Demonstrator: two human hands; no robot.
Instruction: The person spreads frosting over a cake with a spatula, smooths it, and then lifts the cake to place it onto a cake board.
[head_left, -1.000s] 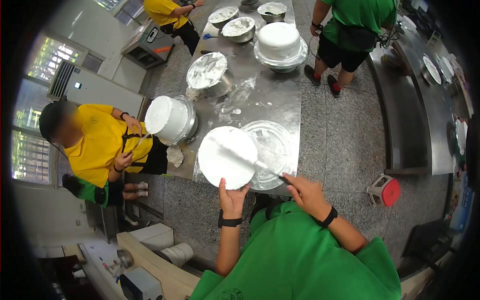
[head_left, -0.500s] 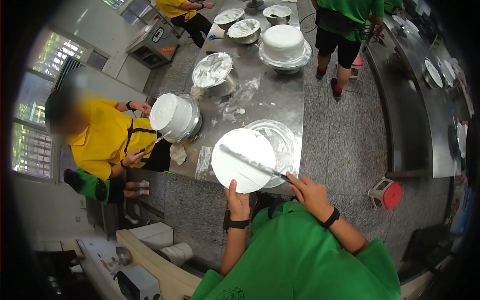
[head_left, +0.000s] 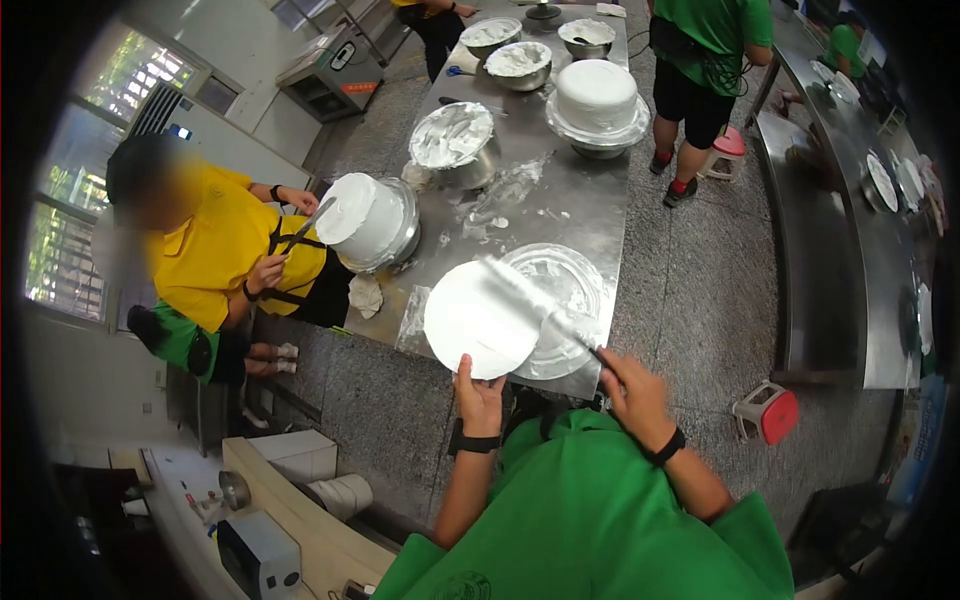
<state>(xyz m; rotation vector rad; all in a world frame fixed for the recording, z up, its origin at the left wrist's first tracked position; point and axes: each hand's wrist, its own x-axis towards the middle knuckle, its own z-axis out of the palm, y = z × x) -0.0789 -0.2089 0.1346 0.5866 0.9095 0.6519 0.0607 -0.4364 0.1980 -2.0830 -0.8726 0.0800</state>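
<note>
My left hand [head_left: 480, 402] grips the near edge of a round white cream-coated disc [head_left: 480, 322], its thumb on the face and the other fingers underneath. My right hand [head_left: 638, 396] is closed around the dark handle of a palette knife [head_left: 572, 328]. The knife's long blade, smeared with cream and blurred, slants up and left past the disc's right edge. Just right of the disc, a round plate [head_left: 583, 352] with smears of cream lies at the near corner of the steel table [head_left: 540, 222].
A co-worker in yellow [head_left: 215, 240] holds a spatula by a cream-covered cake [head_left: 362, 215] at left. Further up the table stand a bowl of cream [head_left: 470, 165], more bowls and another white cake [head_left: 597, 95]. A red-topped stool [head_left: 775, 415] sits on the floor at right.
The palette knife has swept from across the disc toward its right edge, and my right hand has shifted slightly right. The co-worker's spatula has risen to the cake's face. The view has shifted a little.
</note>
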